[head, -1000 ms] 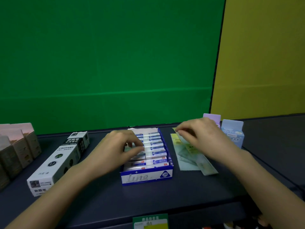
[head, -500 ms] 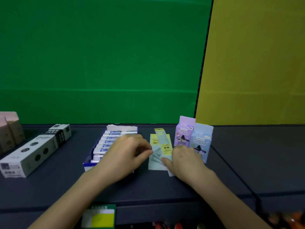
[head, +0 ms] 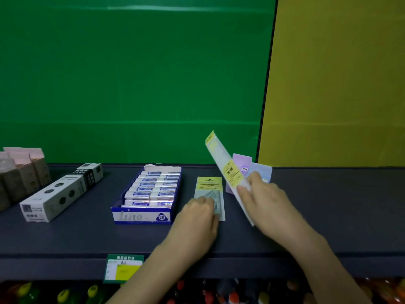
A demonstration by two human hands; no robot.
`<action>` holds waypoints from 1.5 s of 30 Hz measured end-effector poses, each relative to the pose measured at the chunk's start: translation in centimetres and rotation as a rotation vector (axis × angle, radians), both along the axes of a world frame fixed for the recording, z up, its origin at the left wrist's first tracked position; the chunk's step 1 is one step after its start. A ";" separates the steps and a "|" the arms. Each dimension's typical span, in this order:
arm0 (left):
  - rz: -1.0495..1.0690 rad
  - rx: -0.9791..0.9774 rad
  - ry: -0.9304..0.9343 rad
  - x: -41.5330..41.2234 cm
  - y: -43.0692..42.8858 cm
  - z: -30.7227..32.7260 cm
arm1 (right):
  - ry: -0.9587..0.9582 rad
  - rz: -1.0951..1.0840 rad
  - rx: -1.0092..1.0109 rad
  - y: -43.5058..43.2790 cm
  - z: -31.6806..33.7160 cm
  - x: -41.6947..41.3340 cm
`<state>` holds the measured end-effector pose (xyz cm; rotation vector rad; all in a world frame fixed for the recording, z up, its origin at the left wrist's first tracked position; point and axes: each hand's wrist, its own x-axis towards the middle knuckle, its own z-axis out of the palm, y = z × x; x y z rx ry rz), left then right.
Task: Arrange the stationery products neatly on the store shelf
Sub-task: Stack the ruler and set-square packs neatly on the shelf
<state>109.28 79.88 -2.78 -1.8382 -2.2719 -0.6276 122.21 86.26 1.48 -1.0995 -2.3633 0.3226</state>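
Right hand (head: 263, 200) grips a tilted ruler packet (head: 228, 172) before pastel boxes (head: 242, 163); left hand (head: 199, 216), fingers curled, presses a flat packet (head: 209, 185) beside the eraser tray (head: 141, 216).

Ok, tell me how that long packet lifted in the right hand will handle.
The long packet, pinched low by the right hand, stands straight at a tilt with no droop, so it is probably fairly stiff. It looks thin and flat, so likely light. Its glossy clear sleeve may be slippery.
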 end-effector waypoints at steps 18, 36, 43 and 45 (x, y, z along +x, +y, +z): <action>0.339 -0.273 -0.535 -1.2 5.3 1.3 | 0.201 -0.050 0.038 -0.5 1.2 4.1; 0.084 0.371 -0.733 -3.3 -2.3 5.4 | 0.460 0.140 -0.097 0.4 0.1 2.8; 0.146 0.627 -1.121 -8.2 -11.0 3.6 | 0.645 0.434 -0.700 -4.0 -2.1 -4.4; 0.204 0.665 -1.104 -9.6 -14.1 2.9 | 0.643 0.505 -0.757 -5.9 -2.6 -6.6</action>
